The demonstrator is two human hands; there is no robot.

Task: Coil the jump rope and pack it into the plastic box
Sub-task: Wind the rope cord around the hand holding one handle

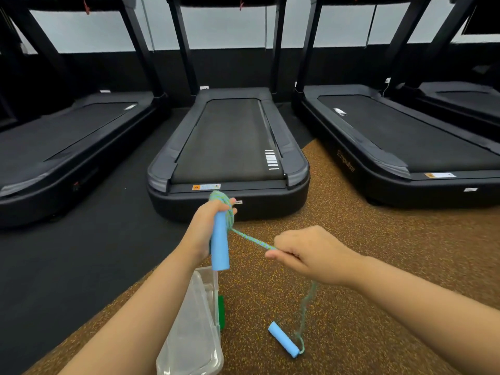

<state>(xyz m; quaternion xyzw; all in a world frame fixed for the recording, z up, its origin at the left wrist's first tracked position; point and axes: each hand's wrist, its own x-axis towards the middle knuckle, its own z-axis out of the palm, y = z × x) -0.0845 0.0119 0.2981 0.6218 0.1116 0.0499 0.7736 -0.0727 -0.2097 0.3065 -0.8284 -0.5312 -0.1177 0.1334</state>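
Note:
My left hand (pixel 209 221) grips a light blue foam handle (pixel 219 247) held upright, with several loops of the green-blue jump rope (pixel 250 238) wound around its top and my fingers. A taut stretch of rope runs to my right hand (pixel 305 251), which pinches it. From there the rope hangs down, blurred, to the second blue handle (pixel 284 343) lying on the speckled floor. The clear plastic box (pixel 194 328) with a green latch sits on the floor below my left forearm, partly hidden by it.
Three black treadmills stand ahead; the middle treadmill (pixel 230 147) ends just beyond my left hand. Black mat flooring (pixel 81 253) lies to the left, brown speckled rubber floor (pixel 378 239) to the right and under the box.

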